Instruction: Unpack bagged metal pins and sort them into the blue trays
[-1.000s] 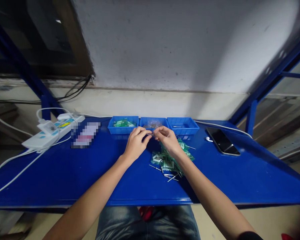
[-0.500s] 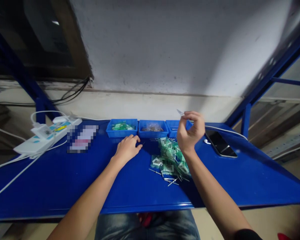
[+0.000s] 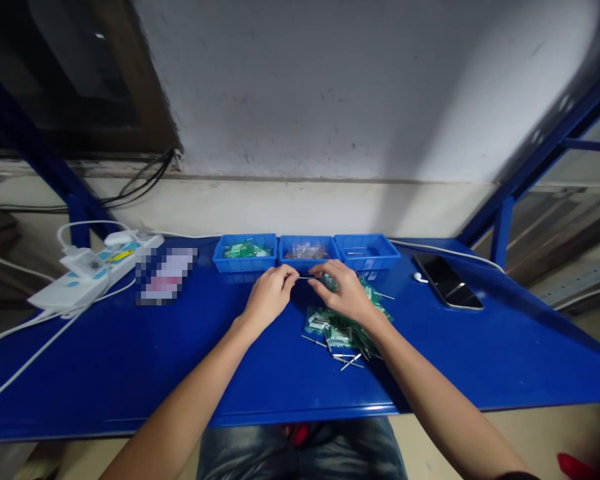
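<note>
Apparently mid-positioning: left hand (image 3: 267,293) pinched a rod (image 3: 304,277); right hand (image 3: 349,291), grip narrowly parted near its end, likely needed careful alignment.

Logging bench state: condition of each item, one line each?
Left hand: grip closed on thin rod
Right hand: grip open at rod's other end
Left bin: holds green packets
Middle bin: holds clear plastic
Right bin: holds thin metal pieces
Packet heap: packets overlapping
Loose rods: scattered, some crossed
Phone: flat, screen dark
Earbud: beside phone
Power strip: plug inserted
</note>
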### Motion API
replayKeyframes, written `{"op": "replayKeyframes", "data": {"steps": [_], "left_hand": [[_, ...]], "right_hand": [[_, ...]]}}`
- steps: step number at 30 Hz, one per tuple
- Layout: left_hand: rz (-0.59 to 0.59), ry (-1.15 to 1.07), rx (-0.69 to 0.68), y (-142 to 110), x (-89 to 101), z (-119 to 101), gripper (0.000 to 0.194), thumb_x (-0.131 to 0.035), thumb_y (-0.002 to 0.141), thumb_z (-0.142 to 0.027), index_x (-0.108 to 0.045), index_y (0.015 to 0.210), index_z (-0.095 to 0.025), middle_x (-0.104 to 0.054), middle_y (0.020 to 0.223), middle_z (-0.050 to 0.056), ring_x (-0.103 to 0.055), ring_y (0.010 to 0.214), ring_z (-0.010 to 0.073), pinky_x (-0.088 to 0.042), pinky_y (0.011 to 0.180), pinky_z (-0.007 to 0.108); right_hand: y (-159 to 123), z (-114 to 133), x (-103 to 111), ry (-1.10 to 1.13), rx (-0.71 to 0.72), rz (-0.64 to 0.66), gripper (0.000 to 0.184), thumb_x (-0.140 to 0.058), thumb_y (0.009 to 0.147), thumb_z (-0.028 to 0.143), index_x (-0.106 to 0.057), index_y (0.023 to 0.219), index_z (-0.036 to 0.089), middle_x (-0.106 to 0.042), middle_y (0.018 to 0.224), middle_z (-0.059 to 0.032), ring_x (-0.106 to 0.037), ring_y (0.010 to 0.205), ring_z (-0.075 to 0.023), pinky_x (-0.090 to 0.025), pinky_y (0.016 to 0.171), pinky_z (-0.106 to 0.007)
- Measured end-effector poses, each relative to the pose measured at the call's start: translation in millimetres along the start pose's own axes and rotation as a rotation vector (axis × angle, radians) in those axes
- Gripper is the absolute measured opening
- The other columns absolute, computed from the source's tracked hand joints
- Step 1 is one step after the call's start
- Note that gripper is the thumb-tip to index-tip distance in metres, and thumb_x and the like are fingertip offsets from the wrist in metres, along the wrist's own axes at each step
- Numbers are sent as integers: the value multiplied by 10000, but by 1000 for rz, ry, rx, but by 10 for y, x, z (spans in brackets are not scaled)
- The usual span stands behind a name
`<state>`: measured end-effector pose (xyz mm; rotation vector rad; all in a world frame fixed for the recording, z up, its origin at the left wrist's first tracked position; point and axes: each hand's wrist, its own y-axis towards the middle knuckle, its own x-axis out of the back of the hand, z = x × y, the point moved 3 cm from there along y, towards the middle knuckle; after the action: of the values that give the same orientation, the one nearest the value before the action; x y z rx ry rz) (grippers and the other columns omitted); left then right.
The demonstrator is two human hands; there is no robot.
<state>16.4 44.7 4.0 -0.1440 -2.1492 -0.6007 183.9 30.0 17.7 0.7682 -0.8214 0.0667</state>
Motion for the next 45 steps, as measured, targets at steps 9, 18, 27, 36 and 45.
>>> {"op": "replayKeyframes", "data": {"steps": [9,18,27,36,45], "left_hand": [[-40,-129,110,18,9,-10,348,-372,915,-352,-586,693,-189,-648,648,8,-617,636,153,-406,605,236],[368,11,-206,-204,-51,-308,649,-438,769,-677,-458,1268,-263,-480,1316,95,-411,1216,322,-360,957,497],[409,130,-504,-474,-390,-591,812,-403,746,-723,-213,1418,-310,-244,1480,113,-162,1357,359,-100,1031,666],[388,180,-380,-278,-312,-282,679,-427,786,-667,-295,1375,-357,-387,1387,99,-271,1306,335,-136,1023,640],[407,44,-275,-144,-68,-56,404,-588,768,-522,-543,1127,-341,-546,1171,16,-471,1097,266,-291,978,465]], "right_hand": [[-29,75,-87,-114,63,50,155,-451,882,228,-603,899,200,-614,807,-47,-534,772,-187,-416,720,-312],[117,-481,543,-421,-189,-179,315,-442,884,412,-617,942,157,-613,864,-103,-554,848,-248,-422,790,-373],[-551,-726,430,-279,-221,208,367,-401,903,434,-538,1123,173,-586,1058,-102,-536,1014,-232,-417,896,-361],[-346,-797,159,-349,-218,242,348,-317,948,333,-597,1060,159,-582,933,-93,-525,915,-205,-373,871,-351],[-244,-674,72,-275,-326,238,199,-450,814,123,-647,806,154,-617,835,-77,-527,838,-193,-361,811,-308]]}}
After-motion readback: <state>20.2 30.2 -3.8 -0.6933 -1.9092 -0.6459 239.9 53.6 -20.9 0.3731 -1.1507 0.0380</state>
